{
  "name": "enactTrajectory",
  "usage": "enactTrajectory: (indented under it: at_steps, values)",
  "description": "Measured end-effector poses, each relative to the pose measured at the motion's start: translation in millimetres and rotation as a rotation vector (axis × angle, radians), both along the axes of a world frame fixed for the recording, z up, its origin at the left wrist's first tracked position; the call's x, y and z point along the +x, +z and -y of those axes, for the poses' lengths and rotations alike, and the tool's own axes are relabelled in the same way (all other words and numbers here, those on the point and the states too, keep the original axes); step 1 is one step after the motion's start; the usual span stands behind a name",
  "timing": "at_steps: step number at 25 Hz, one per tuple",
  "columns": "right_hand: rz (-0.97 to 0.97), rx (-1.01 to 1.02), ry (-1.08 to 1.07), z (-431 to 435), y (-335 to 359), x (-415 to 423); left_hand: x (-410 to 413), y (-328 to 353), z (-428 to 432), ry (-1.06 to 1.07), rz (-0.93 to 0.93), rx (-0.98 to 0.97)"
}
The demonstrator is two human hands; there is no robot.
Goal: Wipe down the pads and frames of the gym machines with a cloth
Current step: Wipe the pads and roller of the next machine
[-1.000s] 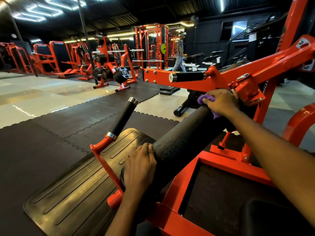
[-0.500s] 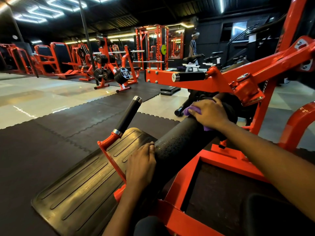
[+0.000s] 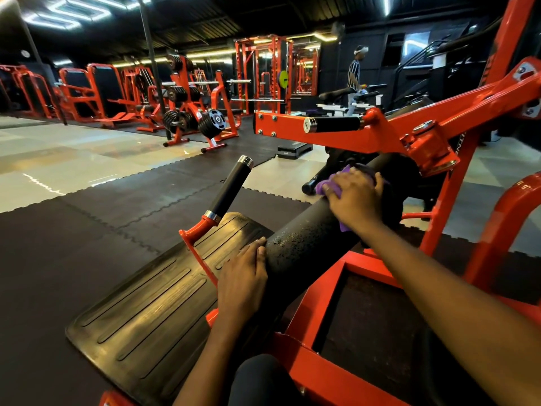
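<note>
Clearly the right hand [image 3: 355, 197] is doing the wiping: its fingers curve down over the bunched purple cloth [image 3: 328, 186], clamping it against the far upper part of the black roller pad [image 3: 304, 241], close to where the orange frame [image 3: 389, 142] meets it. Meanwhile the left hand [image 3: 243, 276] lies flat, fingers straight and together, against the pad's near end above the ribbed footplate [image 3: 152, 303], probably to stop it turning under the rubbing.

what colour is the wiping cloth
Purple; the cloth shows best in the head view, under the right hand on the black roller pad.
</note>
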State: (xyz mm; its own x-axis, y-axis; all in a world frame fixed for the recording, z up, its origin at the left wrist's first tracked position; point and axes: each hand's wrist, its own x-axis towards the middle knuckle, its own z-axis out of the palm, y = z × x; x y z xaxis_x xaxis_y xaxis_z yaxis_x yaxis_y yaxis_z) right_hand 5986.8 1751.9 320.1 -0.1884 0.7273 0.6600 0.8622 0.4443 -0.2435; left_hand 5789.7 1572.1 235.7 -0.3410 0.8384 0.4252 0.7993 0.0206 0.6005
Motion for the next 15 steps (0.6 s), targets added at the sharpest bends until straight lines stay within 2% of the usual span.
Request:
enactTrajectory:
  at_steps: [3,4,6,7,8,10,11,13,15]
  values:
    - [0.176,0.058,0.211,18,-16,-13,-3,-2,0,-0.004,0.004,0.001]
    - [0.128,0.044,0.211,17,-13,-10,-3,-2,0,-0.007,0.002,0.000]
    - [-0.058,0.030,0.064,25,-14,-16,-2,-1,1,-0.009,-0.013,-0.015]
    - [-0.057,0.047,0.021,33,-19,-25,-1,-2,2,-0.003,-0.020,-0.021]
    - [0.023,0.074,0.049,41,-28,-36,-1,-1,2,0.007,-0.024,-0.022]
    - [0.173,0.115,0.214,47,-37,-43,1,0,2,0.015,-0.026,-0.021]
    - [0.162,0.090,0.233,44,-34,-40,1,0,3,0.013,-0.027,-0.021]
    - [0.003,0.049,0.105,48,-28,-38,0,-2,5,0.016,-0.011,-0.025]
    - [0.022,0.079,0.061,65,-39,-51,0,-5,13,0.054,0.000,-0.001]
